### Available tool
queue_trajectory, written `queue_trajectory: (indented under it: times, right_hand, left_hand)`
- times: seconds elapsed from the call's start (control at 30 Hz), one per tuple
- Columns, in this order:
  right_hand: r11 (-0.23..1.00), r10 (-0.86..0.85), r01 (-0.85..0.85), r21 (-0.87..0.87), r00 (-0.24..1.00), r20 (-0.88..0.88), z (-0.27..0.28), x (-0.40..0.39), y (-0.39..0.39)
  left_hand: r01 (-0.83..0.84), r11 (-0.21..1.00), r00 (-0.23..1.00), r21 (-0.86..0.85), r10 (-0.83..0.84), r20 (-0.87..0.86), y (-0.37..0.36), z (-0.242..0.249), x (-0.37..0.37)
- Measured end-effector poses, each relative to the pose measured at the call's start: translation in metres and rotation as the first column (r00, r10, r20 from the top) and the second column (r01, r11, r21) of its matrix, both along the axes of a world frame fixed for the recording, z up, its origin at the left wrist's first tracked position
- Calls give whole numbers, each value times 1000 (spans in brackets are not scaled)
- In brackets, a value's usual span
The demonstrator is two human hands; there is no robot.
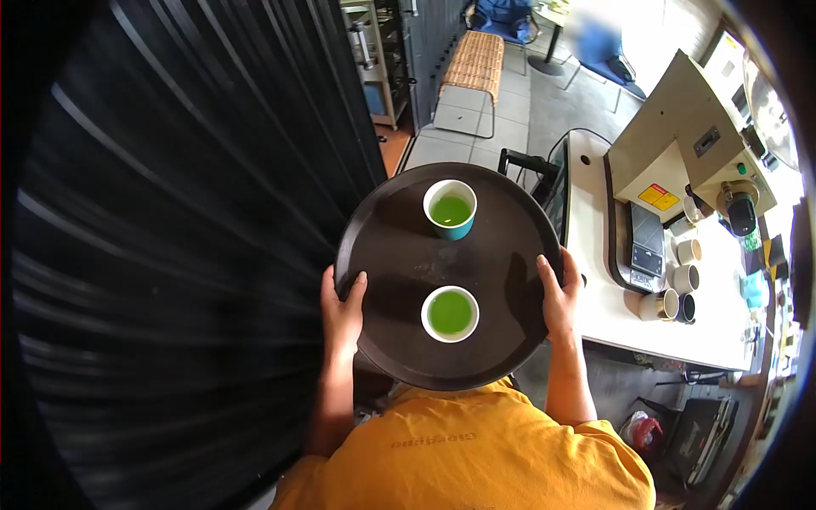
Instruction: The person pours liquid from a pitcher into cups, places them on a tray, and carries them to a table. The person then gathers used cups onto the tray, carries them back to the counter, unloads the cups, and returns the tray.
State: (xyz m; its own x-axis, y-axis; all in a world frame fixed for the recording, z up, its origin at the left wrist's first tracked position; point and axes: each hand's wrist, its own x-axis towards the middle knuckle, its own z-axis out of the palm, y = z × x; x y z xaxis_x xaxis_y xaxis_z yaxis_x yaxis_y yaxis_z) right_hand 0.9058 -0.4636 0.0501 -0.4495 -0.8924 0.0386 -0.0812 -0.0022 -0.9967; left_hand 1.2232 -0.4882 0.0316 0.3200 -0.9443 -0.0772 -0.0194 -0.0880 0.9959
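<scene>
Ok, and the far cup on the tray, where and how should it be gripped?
Likely around its teal wall, below the rim, from the right: bare tray lies there, while the near cup could crowd the near side. The far cup is upright and open, with green drink inside, so keep it level.

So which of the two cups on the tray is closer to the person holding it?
The lower cup in view, toward the orange shirt; the other cup, showing its teal side, stands nearer the far rim of the tray.
</scene>
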Motion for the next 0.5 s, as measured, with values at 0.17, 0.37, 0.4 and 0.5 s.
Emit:
queue_trajectory:
  times: [0.17,0.37,0.4,0.5]
  right_hand:
    - [977,-210,211,18,977,-16,-12,-28,-52]
    - [939,-340,340,50,940,-13,2,-56,-102]
    - [933,-354,354,62,935,-21,6,-59,-109]
    - [875,-470,474,96,881,-58,8,-64,-122]
  left_hand:
    - [213,977,977,33,-213,19,-103,3,-30]
    - [334,942,939,43,-336,77,-207,23,-79]
    - [359,933,930,20,-359,83,-223,26,-88]
    - [451,893,891,1,-450,56,-266,39,-113]
